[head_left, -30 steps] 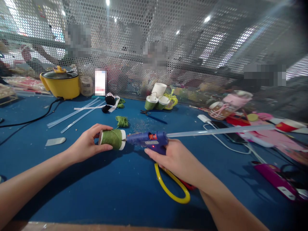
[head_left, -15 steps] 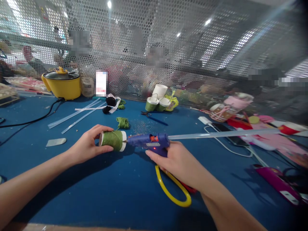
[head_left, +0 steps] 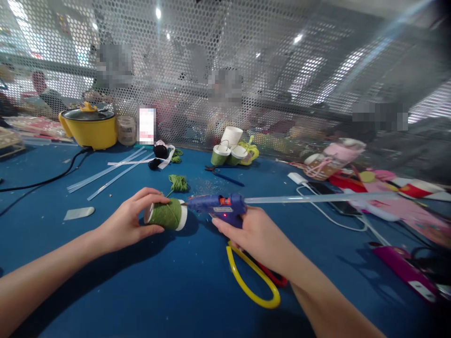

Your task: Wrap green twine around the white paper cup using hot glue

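Note:
My left hand [head_left: 128, 220] is closed round a paper cup wrapped in green string [head_left: 167, 214], held on its side just above the blue table [head_left: 169, 286]. My right hand [head_left: 255, 234] grips a blue hot glue gun [head_left: 218, 205], its nozzle touching the cup near the white rim. A long clear glue stick [head_left: 317, 198] juts out of the gun's back to the right. A green string runs from the cup to a small green string bundle [head_left: 178, 183] behind it.
A yellow and red looped handle [head_left: 253, 277] lies under my right wrist. Further back are several clear glue sticks [head_left: 105, 173], a yellow electric pot [head_left: 88, 126], green-wrapped cups [head_left: 229, 152], a phone with white cable [head_left: 327, 192] and pink craft pieces [head_left: 394, 197]. A perforated metal screen [head_left: 246, 70] backs the table.
My left hand has turned the cup a little and lowered it slightly; the glue gun's nozzle stays against the cup near its rim. The view has shifted a bit.

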